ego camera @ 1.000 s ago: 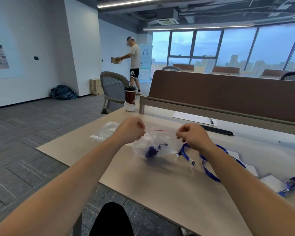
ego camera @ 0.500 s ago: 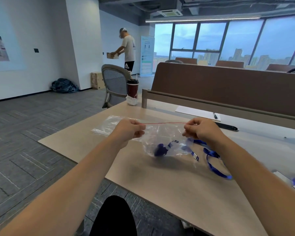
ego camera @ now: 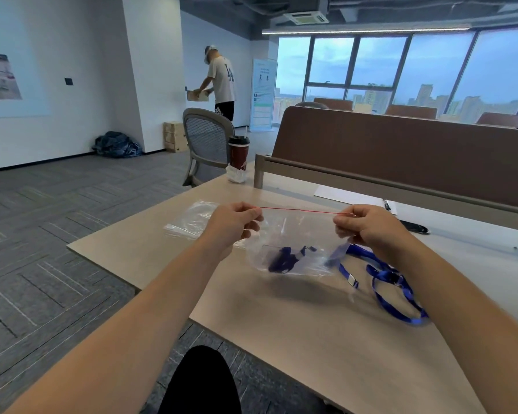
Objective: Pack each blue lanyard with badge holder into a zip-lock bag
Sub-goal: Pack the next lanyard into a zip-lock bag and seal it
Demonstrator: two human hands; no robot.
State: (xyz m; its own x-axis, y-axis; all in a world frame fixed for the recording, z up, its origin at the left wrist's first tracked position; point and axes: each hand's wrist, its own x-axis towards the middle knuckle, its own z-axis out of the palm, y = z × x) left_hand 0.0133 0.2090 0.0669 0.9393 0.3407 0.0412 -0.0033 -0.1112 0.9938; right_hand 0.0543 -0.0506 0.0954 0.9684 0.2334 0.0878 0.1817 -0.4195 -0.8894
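I hold a clear zip-lock bag (ego camera: 293, 234) with a red seal line above the table (ego camera: 296, 330). My left hand (ego camera: 234, 224) pinches the seal's left end and my right hand (ego camera: 364, 227) pinches its right end, so the top edge is stretched taut. A bunched blue lanyard with badge holder (ego camera: 284, 258) hangs in the bottom of the bag. Another blue lanyard (ego camera: 392, 291) lies looped on the table under my right forearm, with a metal clip near the bag.
More clear bags (ego camera: 192, 218) lie on the table behind my left hand. A red cup (ego camera: 239, 152), white paper (ego camera: 350, 194) and a black pen (ego camera: 414, 227) sit by the brown divider (ego camera: 401, 153). A grey chair (ego camera: 205, 143) and a person stand beyond.
My hands have moved apart along the red seal, stretching the bag's top wider. The bag with the lanyard inside hangs a little higher above the table.
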